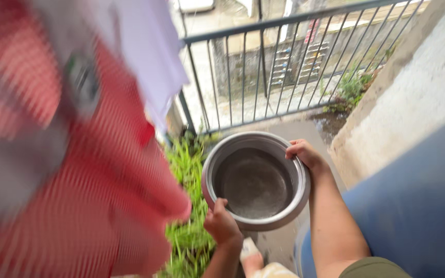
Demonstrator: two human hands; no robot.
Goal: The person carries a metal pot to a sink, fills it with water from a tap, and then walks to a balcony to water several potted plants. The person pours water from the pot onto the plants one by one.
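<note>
I hold a round steel basin (256, 180) out in front of me with both hands. My left hand (221, 222) grips its near rim, thumb over the edge. My right hand (304, 153) grips the far right rim. The basin is tilted slightly and looks empty, with a dull wet bottom. Below it grows a strip of green plants (189, 206).
Red-and-white striped cloth (78, 170) and a pale garment (150, 46) hang blurred at the left. A metal railing (263, 67) closes the balcony ahead. A rough concrete wall (418, 98) and a blue barrel (418, 206) stand at the right. A bare foot (251, 255) shows below.
</note>
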